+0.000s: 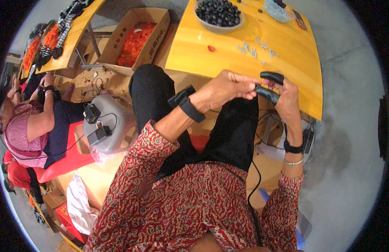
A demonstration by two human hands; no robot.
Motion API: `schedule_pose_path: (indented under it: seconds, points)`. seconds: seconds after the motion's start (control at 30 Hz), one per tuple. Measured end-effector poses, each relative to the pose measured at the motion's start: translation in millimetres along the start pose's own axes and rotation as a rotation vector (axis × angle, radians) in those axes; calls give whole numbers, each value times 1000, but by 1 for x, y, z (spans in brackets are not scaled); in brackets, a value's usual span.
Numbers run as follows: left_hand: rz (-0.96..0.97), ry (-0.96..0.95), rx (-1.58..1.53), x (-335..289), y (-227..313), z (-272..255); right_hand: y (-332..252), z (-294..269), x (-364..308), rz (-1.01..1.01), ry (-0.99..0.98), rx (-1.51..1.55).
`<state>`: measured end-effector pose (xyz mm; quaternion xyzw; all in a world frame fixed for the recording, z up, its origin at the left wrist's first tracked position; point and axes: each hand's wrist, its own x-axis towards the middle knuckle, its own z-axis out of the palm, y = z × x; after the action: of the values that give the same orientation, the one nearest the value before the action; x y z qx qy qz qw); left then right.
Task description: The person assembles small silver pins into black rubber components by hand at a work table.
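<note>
Over my lap, at the near edge of the yellow table [190, 54], my two hands meet. My left hand [228, 89] is closed in a pinch, and whatever lies between its fingertips is too small to make out. Facing it, my right hand [288, 98] is curled, with black coverings [268, 95] that seem to wrap the thumb and a finger. The covered thumb tip touches or nearly touches the left fingertips. Anything held inside the right hand is hidden. Beyond the hands, several small pale-blue pieces [253, 51] lie scattered on the table.
A bowl of black round pieces [219, 14], a container of pale-blue pieces [276, 10] and a small red piece [211, 48] are on the table. Left stand a carton of orange material [137, 42] and a grey stool with black devices [108, 130]. Another person [30, 126] sits farther left.
</note>
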<state>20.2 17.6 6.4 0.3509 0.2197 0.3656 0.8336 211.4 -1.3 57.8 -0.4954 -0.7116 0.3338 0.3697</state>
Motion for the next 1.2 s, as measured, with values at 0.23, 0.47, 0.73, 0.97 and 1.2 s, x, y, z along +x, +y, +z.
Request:
schedule_pose_path:
  seconds: [0.23, 0.47, 0.73, 0.97, 1.2]
  points:
    - [-80, 2, -186, -5, 4, -4, -14, 3, 13, -90, -63, -72]
    - [-53, -29, -520, -1, 11, -16, -10, 13, 43, 34, -121, 262]
    - [5, -61, -585, 2, 16, -25, 3, 7, 121, -140, -13, -169]
    - [14, -53, -559, 1, 17, -24, 41, -2, 181, -307, 75, -478]
    - [32, -19, -554, 2, 15, -26, 25, 10, 183, -234, 1, -560]
